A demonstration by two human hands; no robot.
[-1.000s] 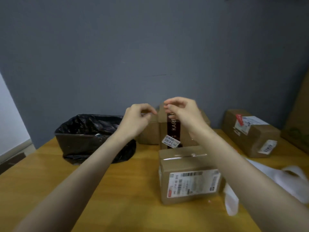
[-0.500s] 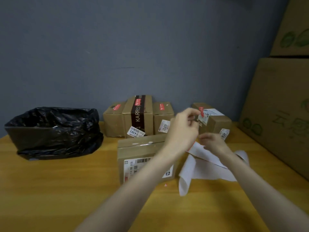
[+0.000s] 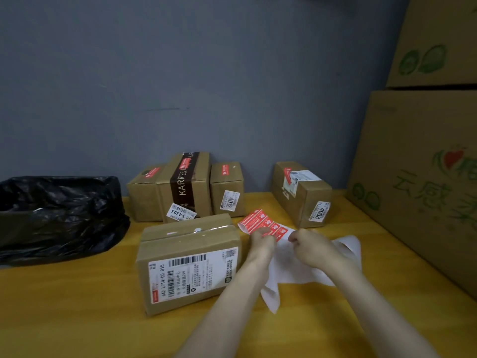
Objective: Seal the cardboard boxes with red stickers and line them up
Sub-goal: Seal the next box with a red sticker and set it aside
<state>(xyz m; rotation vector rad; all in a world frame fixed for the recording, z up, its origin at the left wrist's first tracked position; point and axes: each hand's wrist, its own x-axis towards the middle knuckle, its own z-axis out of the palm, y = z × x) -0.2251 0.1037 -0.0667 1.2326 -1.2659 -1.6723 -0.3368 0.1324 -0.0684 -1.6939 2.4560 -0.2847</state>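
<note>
Together, left hand [image 3: 261, 242] and right hand [image 3: 311, 246] pinch the papery red-sticker strip [image 3: 255, 220].

Two slim bare forearms, each ending in a bare grip: left grip [image 3: 260, 244], right grip [image 3: 312, 245].

Left hand [image 3: 262, 244] has lowered from above the labelled box [image 3: 188, 264] to its right side and now pinches the red sticker strip [image 3: 259, 223], newly exposed there. Right hand [image 3: 313, 248] has closed in alongside, gripping the white backing sheet [image 3: 291, 267].
</note>
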